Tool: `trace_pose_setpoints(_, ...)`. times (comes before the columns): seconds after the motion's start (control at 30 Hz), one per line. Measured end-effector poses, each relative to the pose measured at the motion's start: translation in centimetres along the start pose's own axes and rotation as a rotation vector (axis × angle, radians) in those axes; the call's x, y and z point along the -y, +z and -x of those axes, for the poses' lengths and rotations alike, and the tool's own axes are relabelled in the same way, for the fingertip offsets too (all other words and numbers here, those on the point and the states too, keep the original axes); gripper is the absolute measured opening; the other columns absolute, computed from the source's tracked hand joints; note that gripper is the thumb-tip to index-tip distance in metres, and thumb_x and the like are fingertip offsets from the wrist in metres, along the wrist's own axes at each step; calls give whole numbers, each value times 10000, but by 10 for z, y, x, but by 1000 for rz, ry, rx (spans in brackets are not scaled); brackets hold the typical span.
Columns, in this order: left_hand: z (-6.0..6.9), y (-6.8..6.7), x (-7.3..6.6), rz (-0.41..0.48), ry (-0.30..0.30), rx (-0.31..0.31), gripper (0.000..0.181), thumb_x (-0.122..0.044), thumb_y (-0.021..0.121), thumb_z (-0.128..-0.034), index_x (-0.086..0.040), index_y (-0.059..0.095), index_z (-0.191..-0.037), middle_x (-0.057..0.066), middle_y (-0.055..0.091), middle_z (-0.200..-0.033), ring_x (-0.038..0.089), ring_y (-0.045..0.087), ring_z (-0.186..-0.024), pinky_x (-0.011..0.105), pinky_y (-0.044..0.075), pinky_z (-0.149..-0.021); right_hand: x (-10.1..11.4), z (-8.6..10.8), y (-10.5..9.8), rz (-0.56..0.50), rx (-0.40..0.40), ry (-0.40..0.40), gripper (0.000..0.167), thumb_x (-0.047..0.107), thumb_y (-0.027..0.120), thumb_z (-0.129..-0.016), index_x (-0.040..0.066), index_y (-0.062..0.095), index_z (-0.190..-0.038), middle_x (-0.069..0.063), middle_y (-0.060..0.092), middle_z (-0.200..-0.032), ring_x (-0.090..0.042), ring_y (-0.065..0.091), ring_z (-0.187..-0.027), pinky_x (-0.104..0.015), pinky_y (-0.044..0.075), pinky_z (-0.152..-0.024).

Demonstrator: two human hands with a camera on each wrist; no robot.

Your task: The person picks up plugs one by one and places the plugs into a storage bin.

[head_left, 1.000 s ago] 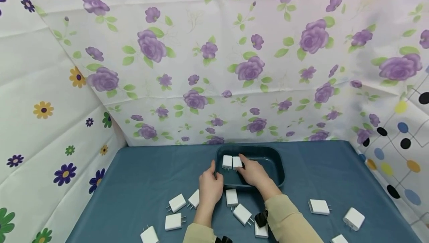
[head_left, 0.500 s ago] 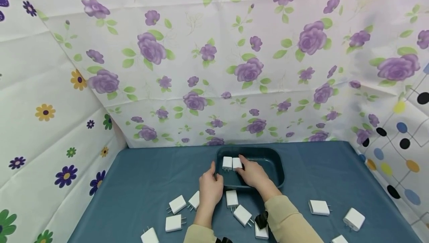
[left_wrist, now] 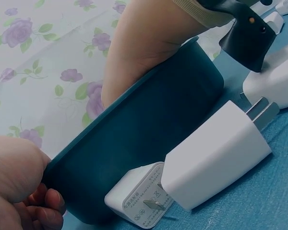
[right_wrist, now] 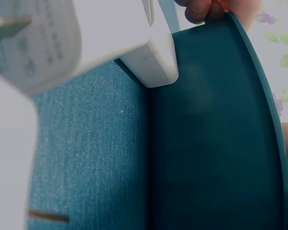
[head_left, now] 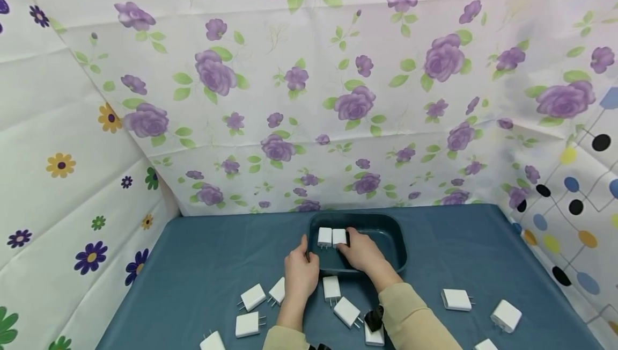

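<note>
A dark teal tray [head_left: 381, 240] lies at the back of the table with two white plug chargers side by side at its left end. My left hand [head_left: 301, 274] grips the tray's left front corner; in the left wrist view its curled fingers [left_wrist: 50, 218] show at the tray's outer side. Inside the tray, my right hand [head_left: 363, 253] pinches the right-hand charger [head_left: 339, 237] between thumb and fingers. The other charger [head_left: 325, 237] stands just left of it. The tray wall hides the right fingertips in the left wrist view.
Before the tray lie several loose white chargers, one close to its front wall [head_left: 331, 288]. More chargers are left of my left arm, such as this charger [head_left: 248, 324], and to the right, such as this charger [head_left: 456, 299]. A floral cloth [head_left: 289, 97] hangs behind the table.
The head view has shifted slightly. Both hands, the tray and the chargers keep the same places relative to one another.
</note>
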State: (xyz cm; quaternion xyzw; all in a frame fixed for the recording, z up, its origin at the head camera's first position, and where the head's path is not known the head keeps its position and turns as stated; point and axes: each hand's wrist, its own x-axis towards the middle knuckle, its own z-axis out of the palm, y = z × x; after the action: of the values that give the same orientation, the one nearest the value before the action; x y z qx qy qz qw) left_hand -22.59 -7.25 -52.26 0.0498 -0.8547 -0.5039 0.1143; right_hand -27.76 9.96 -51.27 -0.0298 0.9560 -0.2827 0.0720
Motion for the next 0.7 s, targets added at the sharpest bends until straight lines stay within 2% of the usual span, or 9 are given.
trace_pose_setpoints(0.3,1,0,1,-7,13,-10,532,-22,582,-1002,55,548,-1528,-10,471,-491,113,317,-415,305,325,-498,1,0,1,-24,-13,17,585,334,673,-1071,-64,546,-1480,-259,685,-1322,-391,698,-1161,-550,548,-968)
trace_pose_setpoints(0.7,1,0,2,-4,32,-12,537,-2,575,-1000,64,540,-1531,-7,465,-497,101,315,-410,302,331,-485,1,-1,2,-31,-3,26,571,350,669,-1074,-53,558,-1463,-235,703,-1277,-352,717,-1097,-526,561,-934)
